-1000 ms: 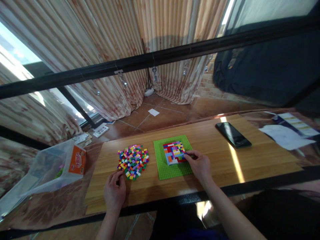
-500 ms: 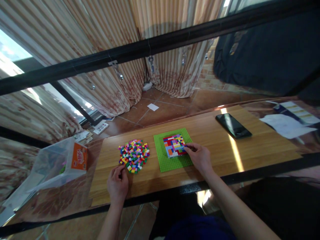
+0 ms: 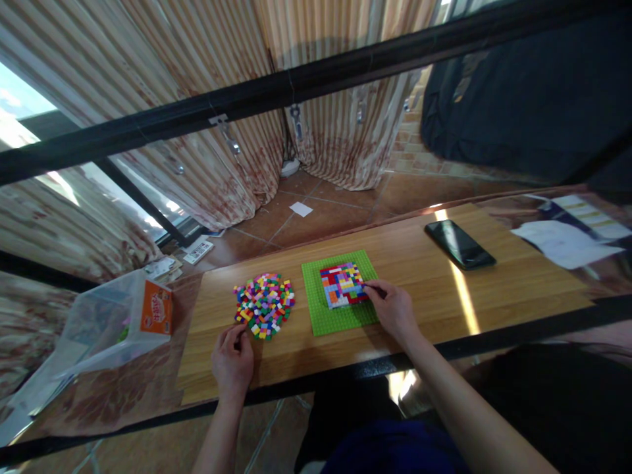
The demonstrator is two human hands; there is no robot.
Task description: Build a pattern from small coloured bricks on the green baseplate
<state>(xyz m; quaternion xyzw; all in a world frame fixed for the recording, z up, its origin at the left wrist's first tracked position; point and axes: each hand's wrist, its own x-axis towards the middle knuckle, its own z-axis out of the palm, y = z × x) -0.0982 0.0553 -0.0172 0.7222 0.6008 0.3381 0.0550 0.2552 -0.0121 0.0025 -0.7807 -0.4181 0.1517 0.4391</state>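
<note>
head view: brick block [image 3: 344, 286] sits mid green baseplate [image 3: 322, 324] on counter [image 3: 518, 289], likely for stud hold. right hand [image 3: 394, 311] at block's right edge, can't tell if grip pinches anything. left hand [image 3: 233, 361] curled, grip contents unclear, just near of brick pile [image 3: 265, 306], probably for easy reach.

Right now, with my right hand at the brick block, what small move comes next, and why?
I'd probably press down gently with your right hand, since its fingertips are at the right edge of the brick block on the green baseplate. Whether they pinch a brick is too small to tell. Your left hand could wait by the loose brick pile.
</note>
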